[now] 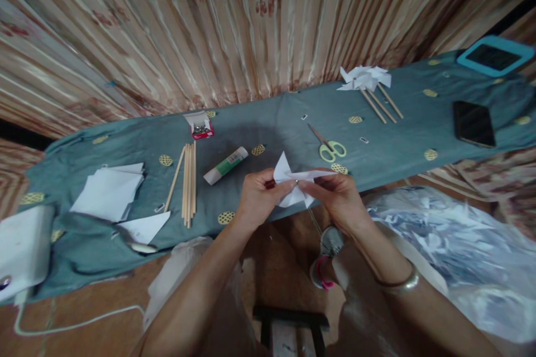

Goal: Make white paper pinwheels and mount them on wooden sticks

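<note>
A white paper pinwheel (288, 170) is held in front of me, just over the table's near edge. My left hand (258, 195) grips its left side, with the thumb reaching to the centre. From the right, my right hand (338, 194) pinches it, the thumb beside a small shiny pin head (297, 182) at the middle. Fingers behind the paper are hidden, and I see no stick on this pinwheel. Scissors with green handles (330, 148) lie beyond my right hand. A glue tube (226, 165) lies beyond my left hand.
Wooden sticks (189, 184), an open red box of pins (201, 127) and stacked white paper (109, 191) lie leftward. Finished pinwheels on sticks (368, 78), a black phone (474, 124) and a blue-framed device (494, 57) lie rightward. A clear bag of paper pieces (444, 240) stands at lower right.
</note>
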`<state>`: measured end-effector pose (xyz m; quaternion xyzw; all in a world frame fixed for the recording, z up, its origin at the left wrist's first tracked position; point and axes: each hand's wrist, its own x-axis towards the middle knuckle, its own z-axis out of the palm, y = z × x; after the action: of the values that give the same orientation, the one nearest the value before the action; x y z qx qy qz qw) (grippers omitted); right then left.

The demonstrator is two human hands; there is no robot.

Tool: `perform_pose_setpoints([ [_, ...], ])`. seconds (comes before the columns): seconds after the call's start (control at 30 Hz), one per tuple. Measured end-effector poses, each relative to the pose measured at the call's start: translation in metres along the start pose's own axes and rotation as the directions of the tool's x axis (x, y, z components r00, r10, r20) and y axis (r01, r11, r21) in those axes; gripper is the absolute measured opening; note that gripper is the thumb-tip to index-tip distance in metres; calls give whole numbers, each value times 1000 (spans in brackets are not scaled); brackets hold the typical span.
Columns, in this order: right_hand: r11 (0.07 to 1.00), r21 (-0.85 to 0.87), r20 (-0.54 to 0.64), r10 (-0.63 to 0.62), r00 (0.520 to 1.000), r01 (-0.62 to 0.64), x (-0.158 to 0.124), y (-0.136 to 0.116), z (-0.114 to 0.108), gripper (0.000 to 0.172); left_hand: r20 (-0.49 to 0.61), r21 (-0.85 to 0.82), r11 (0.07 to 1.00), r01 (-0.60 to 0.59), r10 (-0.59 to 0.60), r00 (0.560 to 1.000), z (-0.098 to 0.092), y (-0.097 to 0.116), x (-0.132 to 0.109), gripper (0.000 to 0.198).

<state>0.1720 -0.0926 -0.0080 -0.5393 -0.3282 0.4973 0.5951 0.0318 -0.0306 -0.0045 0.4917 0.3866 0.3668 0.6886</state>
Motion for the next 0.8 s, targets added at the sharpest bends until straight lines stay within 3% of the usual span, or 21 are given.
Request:
perform_pose_setpoints([
  [0.47, 994, 76, 4, 76, 997, -76, 1, -1, 3, 21, 34, -132, 991, 36, -32, 999, 4, 0, -1, 30],
  [0.8, 995, 57, 67, 81, 994, -85, 0, -1, 1, 19, 26, -74, 995, 70, -69, 997, 3, -1, 1, 35],
])
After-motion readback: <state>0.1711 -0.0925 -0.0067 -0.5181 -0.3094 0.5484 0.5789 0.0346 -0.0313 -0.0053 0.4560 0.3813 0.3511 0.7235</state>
